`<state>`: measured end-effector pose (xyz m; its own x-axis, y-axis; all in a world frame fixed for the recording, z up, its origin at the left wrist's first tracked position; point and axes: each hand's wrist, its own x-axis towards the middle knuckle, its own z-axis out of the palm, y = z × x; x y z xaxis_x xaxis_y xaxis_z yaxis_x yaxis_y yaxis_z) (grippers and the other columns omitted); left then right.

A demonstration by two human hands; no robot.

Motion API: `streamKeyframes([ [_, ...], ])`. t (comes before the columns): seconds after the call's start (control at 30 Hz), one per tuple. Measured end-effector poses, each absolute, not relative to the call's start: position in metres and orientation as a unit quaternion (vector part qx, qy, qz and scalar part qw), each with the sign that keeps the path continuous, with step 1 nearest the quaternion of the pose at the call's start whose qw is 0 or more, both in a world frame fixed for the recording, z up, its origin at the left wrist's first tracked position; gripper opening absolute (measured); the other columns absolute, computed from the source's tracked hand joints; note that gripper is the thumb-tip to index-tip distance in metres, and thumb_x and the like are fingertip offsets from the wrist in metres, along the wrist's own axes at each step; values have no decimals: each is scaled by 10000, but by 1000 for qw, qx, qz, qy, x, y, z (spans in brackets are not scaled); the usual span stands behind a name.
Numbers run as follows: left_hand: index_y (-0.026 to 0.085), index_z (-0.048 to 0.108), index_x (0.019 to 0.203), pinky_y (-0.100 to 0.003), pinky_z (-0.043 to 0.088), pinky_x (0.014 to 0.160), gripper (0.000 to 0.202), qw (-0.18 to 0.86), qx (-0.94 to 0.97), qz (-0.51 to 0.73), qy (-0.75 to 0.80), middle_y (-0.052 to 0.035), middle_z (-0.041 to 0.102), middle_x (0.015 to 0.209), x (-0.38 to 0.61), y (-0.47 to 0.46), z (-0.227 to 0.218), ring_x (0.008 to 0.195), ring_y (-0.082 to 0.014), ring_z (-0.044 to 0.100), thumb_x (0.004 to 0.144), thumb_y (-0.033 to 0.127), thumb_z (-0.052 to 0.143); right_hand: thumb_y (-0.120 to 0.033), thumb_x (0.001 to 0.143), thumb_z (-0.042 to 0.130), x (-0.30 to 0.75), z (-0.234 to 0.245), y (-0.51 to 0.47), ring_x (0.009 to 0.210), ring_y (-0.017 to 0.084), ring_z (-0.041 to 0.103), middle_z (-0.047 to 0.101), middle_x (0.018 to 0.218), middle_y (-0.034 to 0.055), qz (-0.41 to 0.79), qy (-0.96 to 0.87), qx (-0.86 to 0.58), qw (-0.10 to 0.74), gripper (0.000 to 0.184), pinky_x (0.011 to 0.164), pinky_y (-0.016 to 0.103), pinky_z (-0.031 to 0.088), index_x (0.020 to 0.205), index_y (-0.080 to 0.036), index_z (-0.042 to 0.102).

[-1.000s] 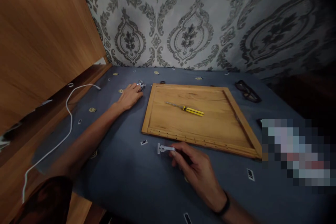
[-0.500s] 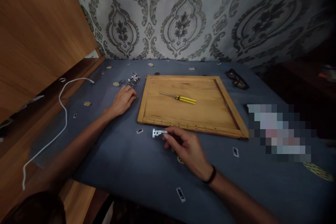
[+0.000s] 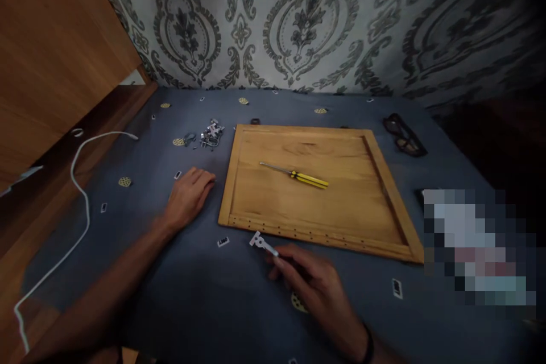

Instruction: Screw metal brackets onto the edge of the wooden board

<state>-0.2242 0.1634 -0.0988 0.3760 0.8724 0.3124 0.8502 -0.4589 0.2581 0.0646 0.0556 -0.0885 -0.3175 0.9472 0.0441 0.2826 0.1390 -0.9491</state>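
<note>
My right hand (image 3: 315, 283) pinches a small silver T-shaped metal bracket (image 3: 261, 242) just in front of the near edge of a wooden framed panel (image 3: 273, 205) lying flat on the blue cloth. My left hand (image 3: 189, 195) rests on the cloth to the left of the panel, fingers loosely curled, and I cannot see anything in it. A yellow-handled screwdriver (image 3: 301, 176) lies in the middle of the panel. A small heap of metal hardware (image 3: 209, 134) sits beyond my left hand, apart from it.
A white cable (image 3: 81, 193) runs along the left over a wooden ledge. Dark glasses (image 3: 403, 135) lie at the panel's far right. A blurred patch covers the right side. Small tags and yellow patches dot the blue cloth (image 3: 213, 296). Patterned wall behind.
My left hand has drawn back from the hardware heap toward me along the panel's left edge. My right hand has kept the bracket and tilted it by the panel's near edge.
</note>
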Motion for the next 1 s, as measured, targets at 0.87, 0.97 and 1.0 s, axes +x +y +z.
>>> streamKeyframes([
  [0.87, 266, 640, 1068, -384, 483, 941, 139, 89, 866, 242, 429, -42, 663, 1036, -211, 132, -64, 1003, -234, 603, 1007, 350, 549, -493, 934, 652, 21, -99, 51, 580, 121, 647, 751, 703, 24, 421, -665, -444, 429, 353, 543, 224, 511, 778, -203, 779],
  [0.97, 232, 618, 1177, -390, 484, 906, 343, 163, 893, 216, 360, -64, 661, 1082, -204, 115, -56, 1013, -243, 580, 979, 512, 603, -560, 937, 610, 6, -102, 56, 531, 111, 622, 755, 726, 31, 455, -640, -440, 435, 420, 486, 215, 509, 839, -200, 803],
  [1.0, 206, 611, 1196, -394, 483, 897, 434, 178, 894, 206, 355, -78, 653, 1106, -203, 112, -57, 1026, -250, 565, 951, 563, 627, -576, 938, 596, 3, -103, 58, 531, 110, 622, 754, 730, 32, 462, -635, -438, 438, 441, 492, 218, 519, 848, -201, 809],
])
